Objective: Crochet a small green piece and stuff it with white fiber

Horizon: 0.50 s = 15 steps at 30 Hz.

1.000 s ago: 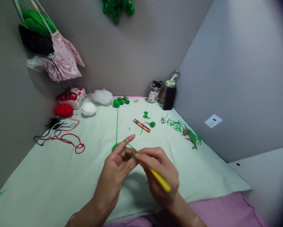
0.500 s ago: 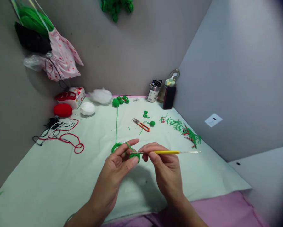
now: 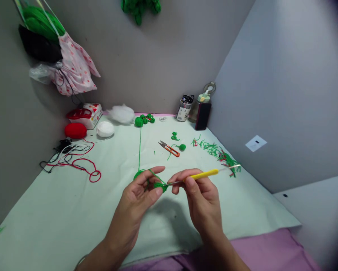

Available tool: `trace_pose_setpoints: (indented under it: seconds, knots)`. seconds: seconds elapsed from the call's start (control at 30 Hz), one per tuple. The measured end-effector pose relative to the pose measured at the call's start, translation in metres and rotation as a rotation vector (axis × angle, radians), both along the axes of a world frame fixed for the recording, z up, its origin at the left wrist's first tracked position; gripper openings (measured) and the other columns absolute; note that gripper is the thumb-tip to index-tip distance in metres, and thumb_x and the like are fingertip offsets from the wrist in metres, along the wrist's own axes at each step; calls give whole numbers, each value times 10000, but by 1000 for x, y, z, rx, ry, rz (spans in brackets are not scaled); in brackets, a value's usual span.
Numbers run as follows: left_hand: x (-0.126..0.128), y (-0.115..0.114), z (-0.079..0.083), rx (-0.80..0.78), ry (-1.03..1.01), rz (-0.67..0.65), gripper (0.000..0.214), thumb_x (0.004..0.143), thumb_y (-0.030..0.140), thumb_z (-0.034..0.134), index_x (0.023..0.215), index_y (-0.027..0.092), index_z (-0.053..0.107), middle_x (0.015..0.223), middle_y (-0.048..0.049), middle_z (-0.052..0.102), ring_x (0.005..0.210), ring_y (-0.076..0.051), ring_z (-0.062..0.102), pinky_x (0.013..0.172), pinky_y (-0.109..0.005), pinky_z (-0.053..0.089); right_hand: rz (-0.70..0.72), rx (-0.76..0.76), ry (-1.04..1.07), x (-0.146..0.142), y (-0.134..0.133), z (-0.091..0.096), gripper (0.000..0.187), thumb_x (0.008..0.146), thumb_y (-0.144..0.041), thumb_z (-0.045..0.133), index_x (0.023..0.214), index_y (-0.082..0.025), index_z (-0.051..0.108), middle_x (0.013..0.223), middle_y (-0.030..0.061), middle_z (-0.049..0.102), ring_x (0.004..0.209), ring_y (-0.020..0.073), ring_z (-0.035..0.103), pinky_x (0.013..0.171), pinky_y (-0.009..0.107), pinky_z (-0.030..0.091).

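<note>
Between grey walls (image 3: 146,64), over a pale green cloth (image 3: 73,218), pinches a small green crocheted piece (image 3: 160,186) in the air with the left hand (image 3: 140,199), thumb against fingers, index finger extended beneath a strand of green yarn (image 3: 157,176). With the right hand (image 3: 198,192), grips a yellow-handled hook (image 3: 204,175) pen-fashion, fingers closed round it. Points the tip leftward at the piece's right side, long axis tilting up to the right. Has the left hand on the piece, right fingertips just beside it. Cannot tell whether inside a stitch.
</note>
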<state>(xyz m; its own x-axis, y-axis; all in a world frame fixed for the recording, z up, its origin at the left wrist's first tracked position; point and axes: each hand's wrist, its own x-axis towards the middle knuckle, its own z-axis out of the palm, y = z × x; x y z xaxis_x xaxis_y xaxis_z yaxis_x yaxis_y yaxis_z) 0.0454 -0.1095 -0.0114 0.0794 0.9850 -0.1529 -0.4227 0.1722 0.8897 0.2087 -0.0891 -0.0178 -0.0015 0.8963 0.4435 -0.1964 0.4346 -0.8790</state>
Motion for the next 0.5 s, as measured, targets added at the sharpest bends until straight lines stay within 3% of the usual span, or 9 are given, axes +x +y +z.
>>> trace_pose_setpoints:
  seconds: [0.2,0.33,0.5]
  knots:
    - [0,0,-4,78,175,102,319,842,318,846,1159,322,818,942,-12,686,967,-200,608,918,-296,472,-123,363,-397,3,-11,5,222,1039,-94,536,1111,-208,712,952,60,767,868,170,730,768,298,602]
    - [2,-2,-2,146,317,220,277,814,288,860,1089,322,845,916,-5,687,974,-206,620,969,-304,459,-152,525,-479,3,-11,5,253,1021,-45,499,1133,-182,680,938,86,761,904,189,748,759,310,618]
    - [6,-3,0,82,167,143,413,783,281,903,1184,326,812,841,19,680,872,-169,611,880,-270,483,-255,598,-711,4,-8,-6,273,995,-74,595,1171,-233,730,1045,75,782,873,183,754,752,305,643]
